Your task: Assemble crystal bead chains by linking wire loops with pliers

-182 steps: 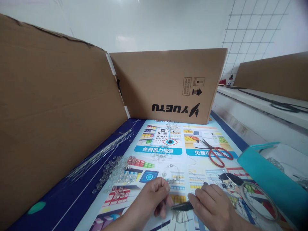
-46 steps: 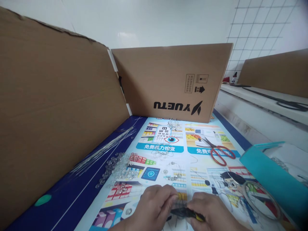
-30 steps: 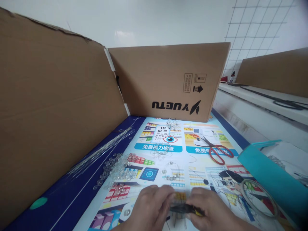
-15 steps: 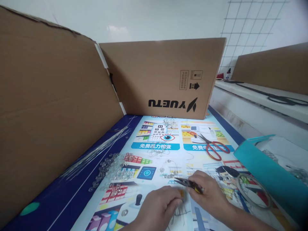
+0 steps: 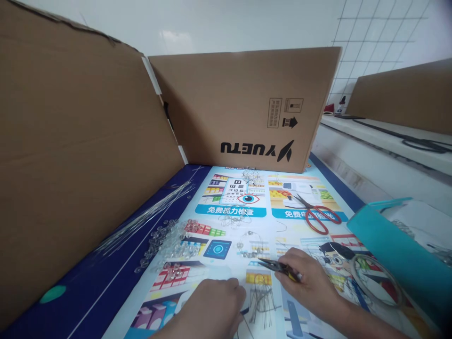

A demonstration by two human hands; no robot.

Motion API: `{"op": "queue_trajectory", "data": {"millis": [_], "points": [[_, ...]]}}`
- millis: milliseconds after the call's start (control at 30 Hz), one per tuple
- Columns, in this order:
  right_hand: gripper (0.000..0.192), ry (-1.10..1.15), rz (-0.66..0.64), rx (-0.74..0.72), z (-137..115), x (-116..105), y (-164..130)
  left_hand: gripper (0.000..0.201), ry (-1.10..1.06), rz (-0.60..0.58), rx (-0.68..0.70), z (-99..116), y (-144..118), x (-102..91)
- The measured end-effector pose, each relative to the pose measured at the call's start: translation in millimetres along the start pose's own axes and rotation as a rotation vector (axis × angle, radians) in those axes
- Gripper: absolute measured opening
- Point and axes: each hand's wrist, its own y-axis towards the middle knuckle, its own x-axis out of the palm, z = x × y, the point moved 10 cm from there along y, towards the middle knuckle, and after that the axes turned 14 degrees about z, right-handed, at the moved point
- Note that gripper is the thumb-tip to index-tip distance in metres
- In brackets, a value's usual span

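My right hand (image 5: 307,278) is closed round needle-nose pliers (image 5: 270,265) with dark jaws and a yellow-black handle; the jaws point left. Just beyond the tips lies a loop of wire with clear beads (image 5: 250,254). My left hand (image 5: 215,303) is curled with its knuckles up, low in the view; whatever its fingers hold is hidden. Between the hands rests a small bunch of bent wire pieces (image 5: 262,299). Clear beads (image 5: 173,242) lie heaped to the left, beside a bundle of long straight wires (image 5: 148,214).
Red-handled scissors (image 5: 318,216) lie at the right, above a coil of wire (image 5: 376,278). A turquoise box (image 5: 391,254) stands at the right edge. Cardboard panels wall off the left (image 5: 88,165) and back (image 5: 212,108). More wire-and-bead pieces (image 5: 235,217) lie farther off.
My left hand has moved left and away from the bunch of bent wires, which now shows fully. The pliers stay in my right hand. The view has shifted slightly.
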Motion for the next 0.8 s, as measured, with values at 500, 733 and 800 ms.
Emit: {"op": "queue_trajectory", "data": {"millis": [500, 733, 800], "points": [[0.007, 0.039, 0.004, -0.046, -7, -2, 0, 0.024, 0.06, 0.012, 0.058, 5, -1, -3.2], [0.012, 0.103, -0.018, -0.095, -12, 0, -3, 0.022, -0.041, 0.044, 0.047, 0, -2, -15.9], [0.012, 0.106, -0.027, -0.087, -12, 1, -3, 0.018, -0.031, -0.006, 0.13, 8, -3, -7.0]]}}
